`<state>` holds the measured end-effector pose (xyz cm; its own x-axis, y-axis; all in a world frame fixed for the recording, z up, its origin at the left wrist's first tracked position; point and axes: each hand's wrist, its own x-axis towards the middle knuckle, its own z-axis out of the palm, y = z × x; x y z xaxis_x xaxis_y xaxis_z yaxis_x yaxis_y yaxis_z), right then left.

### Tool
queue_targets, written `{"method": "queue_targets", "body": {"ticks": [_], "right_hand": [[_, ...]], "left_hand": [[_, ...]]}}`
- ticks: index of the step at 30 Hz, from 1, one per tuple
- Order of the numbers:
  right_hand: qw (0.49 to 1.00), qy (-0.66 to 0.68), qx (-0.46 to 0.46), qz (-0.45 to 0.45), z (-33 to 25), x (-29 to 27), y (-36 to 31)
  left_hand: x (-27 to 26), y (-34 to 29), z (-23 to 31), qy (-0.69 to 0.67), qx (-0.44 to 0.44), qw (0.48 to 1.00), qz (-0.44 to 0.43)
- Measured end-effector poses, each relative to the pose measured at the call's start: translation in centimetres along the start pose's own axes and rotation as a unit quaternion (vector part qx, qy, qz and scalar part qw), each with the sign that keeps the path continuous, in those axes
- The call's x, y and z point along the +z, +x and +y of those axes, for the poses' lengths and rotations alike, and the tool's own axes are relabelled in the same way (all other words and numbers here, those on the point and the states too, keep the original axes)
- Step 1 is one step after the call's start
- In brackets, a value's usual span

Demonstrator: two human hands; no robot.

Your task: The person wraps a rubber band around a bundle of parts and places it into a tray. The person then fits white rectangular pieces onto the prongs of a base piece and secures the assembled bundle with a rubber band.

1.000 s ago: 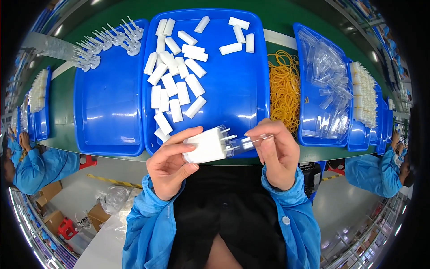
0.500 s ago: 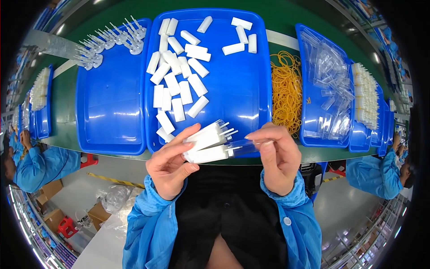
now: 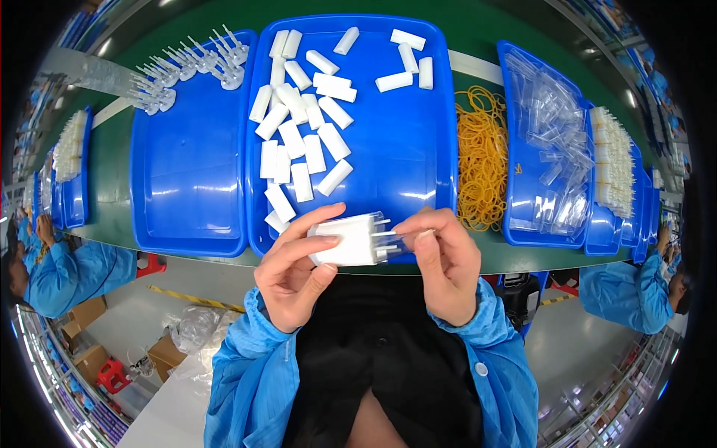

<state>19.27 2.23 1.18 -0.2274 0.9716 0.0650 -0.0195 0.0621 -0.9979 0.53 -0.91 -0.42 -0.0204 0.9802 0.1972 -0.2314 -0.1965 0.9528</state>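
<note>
The person's black shirt [image 3: 340,336] is at the bottom middle, with a blue sleeve [image 3: 250,381] on each side. Just above, in the middle of the frame, is the left hand [image 3: 295,280]. Its fingers and thumb are curled tight around a bunch of white blocks [image 3: 351,240]. Thin white sticks [image 3: 383,231] poke out of the bunch toward the right, and clear plastic wraps that end. The right hand [image 3: 448,265] is at that end, with its thumb and first finger bent close together. I cannot tell if they pinch anything.

Past the hands, a big blue tray [image 3: 396,160] fills the upper middle. Loose white blocks [image 3: 292,140] lie in it, most of them on its left side. Another blue tray [image 3: 190,168] sits at the upper left, and white spiky parts [image 3: 230,73] stand along its top. Right of the middle is a pile of yellow bands [image 3: 482,160]. A third blue tray [image 3: 529,179] at the upper right holds clear tubes [image 3: 556,108]. Next to it are packed rows of white pieces [image 3: 612,160]. All this is on a green table [image 3: 108,183].

Farther off, a co-worker in blue [image 3: 82,272] is at the left edge, and another person [image 3: 627,287] is at the right edge. A red stool [image 3: 112,375] is at the lower left.
</note>
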Motion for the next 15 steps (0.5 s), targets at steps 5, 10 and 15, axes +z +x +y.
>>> {"method": "queue_targets", "body": {"ticks": [5,10,15], "right_hand": [[1.0,0.01,-0.019,-0.021,0.05,0.57,-0.18],[0.998,0.028,-0.047,-0.019,0.51,0.88,-0.2],[0.998,0.028,-0.052,-0.035,0.67,0.68,-0.22]], "left_hand": [[0.08,0.11,0.0,0.048,0.013,0.999,-0.009],[0.04,0.14,-0.19,0.062,0.025,0.998,-0.007],[0.22,0.22,-0.14,0.076,0.034,0.996,-0.002]]}}
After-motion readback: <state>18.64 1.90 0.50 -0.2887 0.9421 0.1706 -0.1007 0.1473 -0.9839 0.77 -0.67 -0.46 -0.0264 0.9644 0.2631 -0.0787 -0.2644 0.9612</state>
